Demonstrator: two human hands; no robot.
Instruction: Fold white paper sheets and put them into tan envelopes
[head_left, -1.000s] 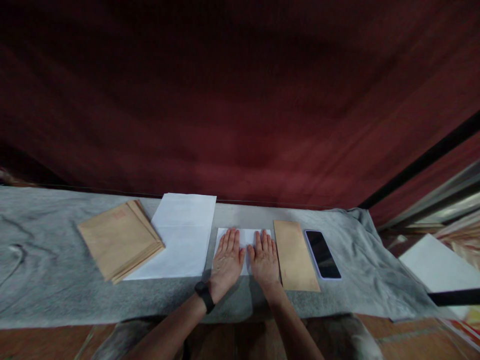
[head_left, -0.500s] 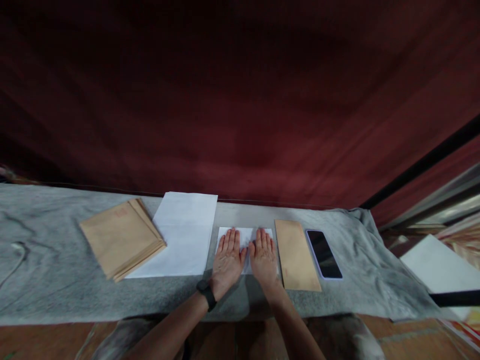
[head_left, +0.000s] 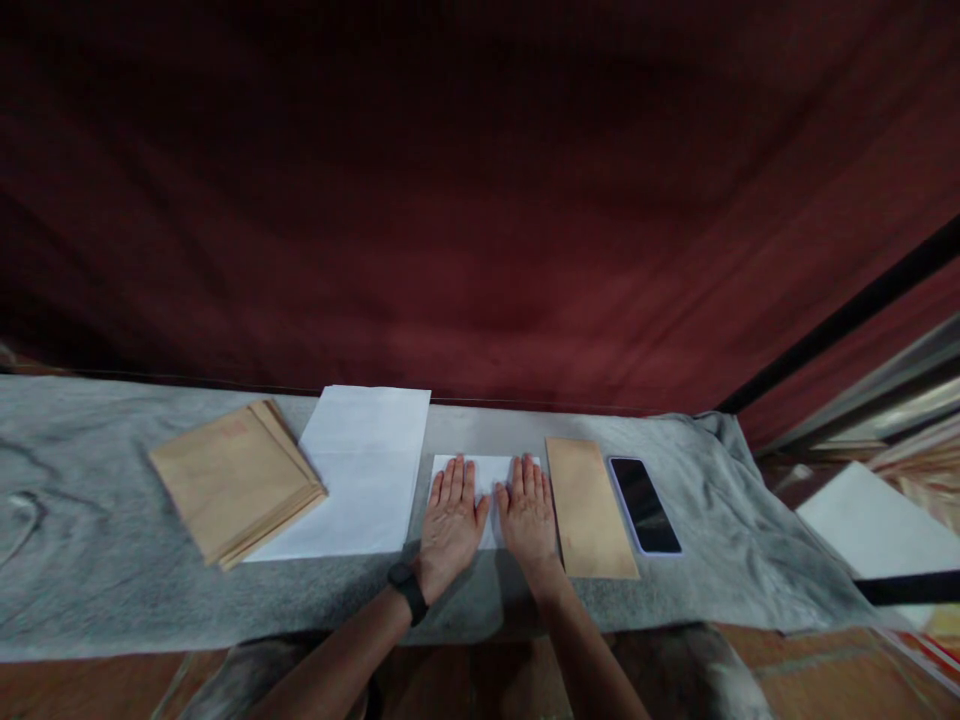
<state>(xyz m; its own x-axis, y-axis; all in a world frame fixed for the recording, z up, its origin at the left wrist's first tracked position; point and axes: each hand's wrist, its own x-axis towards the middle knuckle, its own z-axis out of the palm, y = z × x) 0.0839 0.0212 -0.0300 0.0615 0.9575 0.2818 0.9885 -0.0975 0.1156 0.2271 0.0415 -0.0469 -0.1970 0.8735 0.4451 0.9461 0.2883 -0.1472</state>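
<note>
Both palms lie flat on a small folded sheet of white paper [head_left: 491,475] in front of me. My left hand [head_left: 452,520], with a dark watch on its wrist, covers the left part of the sheet. Over its right part rests my right hand [head_left: 527,515], fingers stretched forward. The thumbs are a little apart, and paper shows between them. Just right of my right hand lies a single brown envelope [head_left: 591,510]. To the left is a stack of larger white sheets [head_left: 367,465], partly under a pile of brown envelopes [head_left: 236,480].
A phone [head_left: 645,507] with a pale purple edge lies right of the single envelope. Grey cloth [head_left: 720,540] covers the long surface. A dark red curtain [head_left: 480,250] hangs behind it. At far left is a white cable [head_left: 22,515]; a black bar [head_left: 840,320] slants at right.
Both hands stay flat on the folded paper, with only a slight shift of the left fingers. The whole view has moved slightly; the objects lie as before.
</note>
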